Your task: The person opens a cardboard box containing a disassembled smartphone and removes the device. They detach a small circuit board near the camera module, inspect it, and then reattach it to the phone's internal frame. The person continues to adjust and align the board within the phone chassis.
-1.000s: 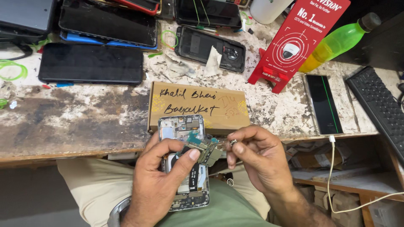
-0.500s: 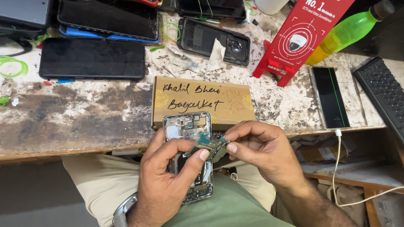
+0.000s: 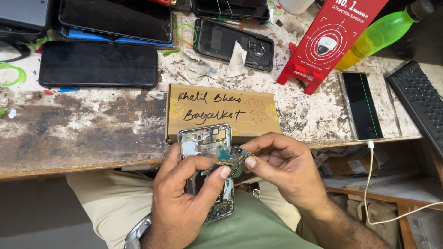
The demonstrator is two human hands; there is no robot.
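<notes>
An opened smartphone (image 3: 203, 143) with its back cover off rests in my left hand (image 3: 184, 203), over my lap and just in front of the bench edge. My left thumb presses on the phone's middle. My right hand (image 3: 281, 168) pinches a small green circuit board (image 3: 230, 159) between thumb and forefinger, tilted up from the phone's upper half. The lower part of the phone is hidden behind my left hand.
A brown cardboard box (image 3: 221, 113) with handwriting lies at the worn workbench's (image 3: 92, 133) front edge. Several black phones and screens (image 3: 99, 64) lie at the back left. A red stand (image 3: 323, 41), green bottle (image 3: 383, 32), phone on a cable (image 3: 362, 106) and keyboard (image 3: 420, 106) are on the right.
Both hands stay on the phone and board with almost no shift; the view has drifted slightly, so the bench items appear a little lower and to the left.
</notes>
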